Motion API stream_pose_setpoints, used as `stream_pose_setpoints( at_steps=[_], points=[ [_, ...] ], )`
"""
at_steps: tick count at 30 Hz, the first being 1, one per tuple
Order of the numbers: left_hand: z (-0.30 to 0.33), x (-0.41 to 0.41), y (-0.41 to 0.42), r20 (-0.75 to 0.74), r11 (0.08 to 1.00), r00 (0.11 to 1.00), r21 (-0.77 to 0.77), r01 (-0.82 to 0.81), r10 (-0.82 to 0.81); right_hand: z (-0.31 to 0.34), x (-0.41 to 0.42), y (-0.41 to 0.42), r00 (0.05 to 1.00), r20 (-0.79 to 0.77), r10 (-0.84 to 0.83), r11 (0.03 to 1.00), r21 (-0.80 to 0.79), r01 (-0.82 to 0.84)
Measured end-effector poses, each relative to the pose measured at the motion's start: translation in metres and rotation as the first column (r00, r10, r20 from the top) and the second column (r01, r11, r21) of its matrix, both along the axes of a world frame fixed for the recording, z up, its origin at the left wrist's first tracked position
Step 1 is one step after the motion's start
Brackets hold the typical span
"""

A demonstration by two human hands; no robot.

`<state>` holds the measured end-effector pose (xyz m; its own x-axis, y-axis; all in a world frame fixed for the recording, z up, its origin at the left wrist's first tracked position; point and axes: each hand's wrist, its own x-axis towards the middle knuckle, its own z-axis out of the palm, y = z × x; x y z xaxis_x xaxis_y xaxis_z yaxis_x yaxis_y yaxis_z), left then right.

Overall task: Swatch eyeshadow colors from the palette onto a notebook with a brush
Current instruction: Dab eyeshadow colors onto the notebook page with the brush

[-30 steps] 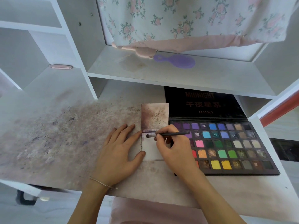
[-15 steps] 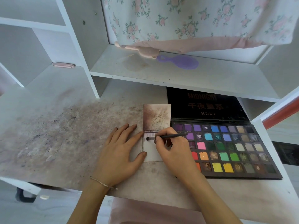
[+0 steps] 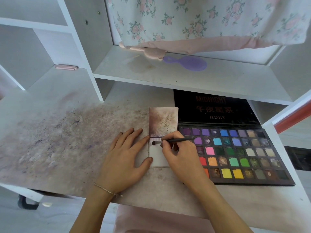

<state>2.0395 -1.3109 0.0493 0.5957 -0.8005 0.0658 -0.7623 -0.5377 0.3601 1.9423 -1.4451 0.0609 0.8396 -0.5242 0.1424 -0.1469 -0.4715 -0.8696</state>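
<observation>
Notebook (image 3: 159,158), on bench beside palette (image 3: 235,155): upper page smudged, lower mostly bare. Brush (image 3: 175,140) pinched in right hand (image 3: 181,152), tip on page; left hand (image 3: 124,158) flat, fingers spread. Many colours probably remain.

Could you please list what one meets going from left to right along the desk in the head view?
Left hand → notebook → right hand holding the brush → palette.
</observation>
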Motion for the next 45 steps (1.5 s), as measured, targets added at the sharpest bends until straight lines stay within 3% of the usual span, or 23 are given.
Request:
stream_pose_setpoints(
  at_steps=[23, 33, 45],
  points=[
    [0.001, -0.001, 0.000, -0.007, 1.000, 1.000, 0.001, -0.004, 0.004, -0.001, 0.000, 0.000, 1.000, -0.007, -0.007, 1.000, -0.026, 0.007],
    [0.002, -0.001, 0.000, 0.015, 1.000, 1.000, 0.024, 0.001, -0.001, 0.001, -0.005, -0.002, 0.967, 0.214, -0.137, 0.990, -0.007, 0.142],
    [0.000, 0.000, 0.002, 0.000, 1.000, 1.000, -0.010, 0.024, -0.024, 0.004, -0.052, -0.044, 0.906, 0.163, -0.391, 0.916, -0.024, 0.400]
  ],
)
